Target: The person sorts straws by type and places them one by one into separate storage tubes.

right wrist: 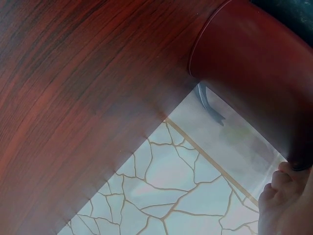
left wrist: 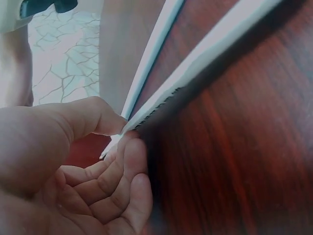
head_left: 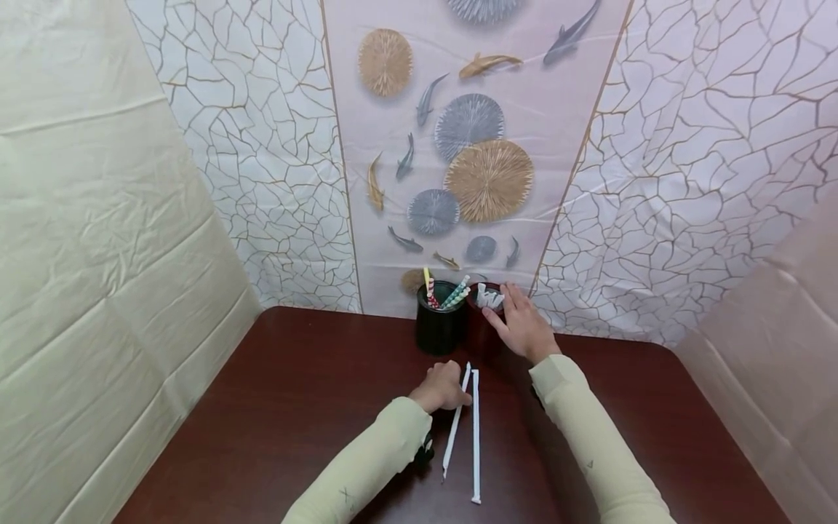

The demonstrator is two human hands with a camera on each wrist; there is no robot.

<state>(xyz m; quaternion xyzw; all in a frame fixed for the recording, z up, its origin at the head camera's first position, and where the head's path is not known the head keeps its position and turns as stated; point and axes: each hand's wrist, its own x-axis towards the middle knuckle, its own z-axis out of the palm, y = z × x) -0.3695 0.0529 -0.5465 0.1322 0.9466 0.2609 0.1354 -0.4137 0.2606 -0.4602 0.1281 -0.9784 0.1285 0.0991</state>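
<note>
Two long white paper-wrapped straws lie on the dark red-brown table. My left hand pinches the left straw near its far end, between thumb and fingers. In the left wrist view, small dark print shows on the pinched straw's wrapper. The other wrapped straw lies just right of it. At the back, my right hand rests against the right rim of a dark red cup, its fingers mostly straight. Several white-wrapped ends stick out of that cup. The right wrist view shows the cup's side.
Left of the red cup, touching or nearly touching it, stands a dark green cup with several patterned straws. The table ends at a patterned cloth wall. Pale cloth panels stand on both sides.
</note>
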